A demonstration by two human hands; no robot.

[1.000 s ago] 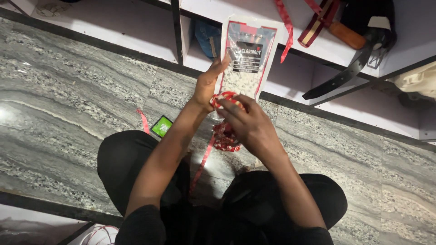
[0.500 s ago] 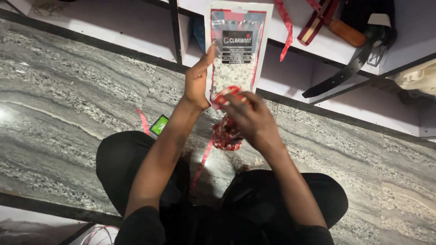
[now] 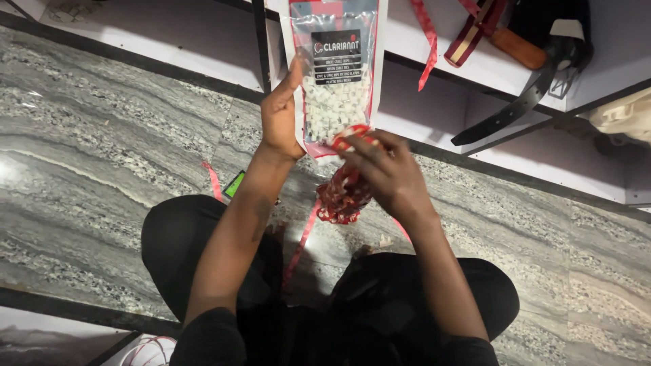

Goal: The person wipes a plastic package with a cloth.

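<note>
My left hand (image 3: 281,115) grips the left edge of a clear plastic pouch (image 3: 336,74) with red trim and a dark label, filled with small white pieces, and holds it upright. My right hand (image 3: 383,173) is closed on a crumpled bunch of red patterned ribbon (image 3: 342,196) just below the pouch's bottom edge. A strand of the ribbon (image 3: 298,244) trails down between my knees, which are in black trousers.
I sit on a grey marbled floor (image 3: 102,142). A small green thing (image 3: 234,184) lies by my left knee. White shelves (image 3: 434,61) ahead hold a black belt (image 3: 515,112), a brown strap (image 3: 519,47), red ribbon (image 3: 426,34) and a cream cloth (image 3: 624,115).
My left hand has lifted the pouch higher and away from me. My right hand with the ribbon bunch has stayed roughly in place below it.
</note>
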